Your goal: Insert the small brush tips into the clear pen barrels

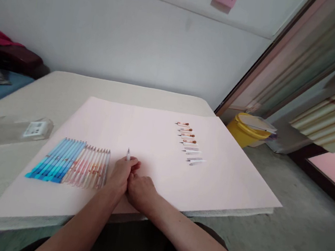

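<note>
Holding a slim, pale pen (pixel 128 157) between the fingers of the left hand (pixel 121 169), tip showing beyond the fingertips and pointing away from the body. Pressing close alongside with the right hand (pixel 143 189), curled closed against the left near the hidden lower end of the pen; impossible to tell from this view whether gripping that end, some small part, or nothing. Judging by the pose, probably working at the back end of the pen, with a two-handed hold low over the pink sheet (pixel 153 140). Calling, at this point, for steady left fingers around the barrel, fine control in the right, and good alignment of both hands, with only light force on so thin a body. To the left of the hands, lying side by side in a neat fan, blue pens (pixel 59 160), then pinkish clear pens (pixel 88 168) right next to them, all with tips facing away. Over to the right, well apart from the hands, set out in a slanting column, small pen parts (pixel 188 141), some topped with brown figures, others plain and pale. Farther left, resting on the cream table (pixel 123 89), a clear plastic wrapper (pixel 8 130) with a white label.
</note>
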`<state>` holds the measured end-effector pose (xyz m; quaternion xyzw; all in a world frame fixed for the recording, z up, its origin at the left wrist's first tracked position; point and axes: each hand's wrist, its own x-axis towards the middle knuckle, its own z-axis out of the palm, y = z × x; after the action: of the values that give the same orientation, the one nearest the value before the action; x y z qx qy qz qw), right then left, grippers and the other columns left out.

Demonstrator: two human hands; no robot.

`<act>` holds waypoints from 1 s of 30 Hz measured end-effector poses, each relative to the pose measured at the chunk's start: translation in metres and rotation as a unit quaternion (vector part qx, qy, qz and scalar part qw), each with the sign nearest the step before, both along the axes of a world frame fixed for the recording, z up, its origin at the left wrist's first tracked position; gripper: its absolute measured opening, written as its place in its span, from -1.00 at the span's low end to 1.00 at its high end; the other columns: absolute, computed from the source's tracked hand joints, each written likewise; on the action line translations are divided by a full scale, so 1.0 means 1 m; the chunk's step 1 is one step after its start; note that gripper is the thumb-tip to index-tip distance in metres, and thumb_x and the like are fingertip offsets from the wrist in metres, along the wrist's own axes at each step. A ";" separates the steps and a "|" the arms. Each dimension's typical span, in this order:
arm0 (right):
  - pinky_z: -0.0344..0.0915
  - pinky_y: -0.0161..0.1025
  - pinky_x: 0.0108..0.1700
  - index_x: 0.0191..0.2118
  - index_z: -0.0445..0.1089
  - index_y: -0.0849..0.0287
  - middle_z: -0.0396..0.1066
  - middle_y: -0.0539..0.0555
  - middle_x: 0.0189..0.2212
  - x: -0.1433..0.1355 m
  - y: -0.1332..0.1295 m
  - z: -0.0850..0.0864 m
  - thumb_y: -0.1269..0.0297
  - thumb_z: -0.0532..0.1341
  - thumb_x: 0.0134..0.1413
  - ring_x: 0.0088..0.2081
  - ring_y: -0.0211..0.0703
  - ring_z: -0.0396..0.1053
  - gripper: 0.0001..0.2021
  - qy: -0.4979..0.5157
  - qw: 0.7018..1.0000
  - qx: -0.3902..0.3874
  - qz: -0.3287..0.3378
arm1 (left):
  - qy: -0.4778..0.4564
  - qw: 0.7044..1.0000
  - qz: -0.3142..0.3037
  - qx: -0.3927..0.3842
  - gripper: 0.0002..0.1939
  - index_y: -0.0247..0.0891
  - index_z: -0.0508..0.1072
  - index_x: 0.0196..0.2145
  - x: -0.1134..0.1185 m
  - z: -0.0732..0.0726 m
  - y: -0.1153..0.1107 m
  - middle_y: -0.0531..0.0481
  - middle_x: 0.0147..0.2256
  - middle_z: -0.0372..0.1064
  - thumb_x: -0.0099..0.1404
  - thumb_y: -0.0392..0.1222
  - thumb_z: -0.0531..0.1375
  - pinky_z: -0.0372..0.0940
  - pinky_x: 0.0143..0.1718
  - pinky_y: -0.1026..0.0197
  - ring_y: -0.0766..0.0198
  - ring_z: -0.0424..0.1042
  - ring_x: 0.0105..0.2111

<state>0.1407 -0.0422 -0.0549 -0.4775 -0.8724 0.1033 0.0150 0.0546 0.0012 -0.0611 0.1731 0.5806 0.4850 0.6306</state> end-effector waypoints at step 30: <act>0.33 -0.10 -0.41 -0.19 0.25 0.33 0.40 0.24 -0.37 0.000 0.000 -0.002 0.41 0.00 0.09 -0.38 0.02 0.42 -0.80 -0.002 1.000 -0.001 -0.002 | -0.001 1.000 0.004 -0.003 -0.83 -0.32 0.36 -0.43 0.000 0.000 0.001 -0.07 -0.49 0.42 -0.06 -0.32 0.24 0.15 -0.50 0.31 0.34 0.39 -0.52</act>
<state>0.1403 -0.0420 -0.0567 -0.4794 -0.8715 0.1029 0.0134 0.0545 0.0022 -0.0611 0.1682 0.5819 0.4862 0.6298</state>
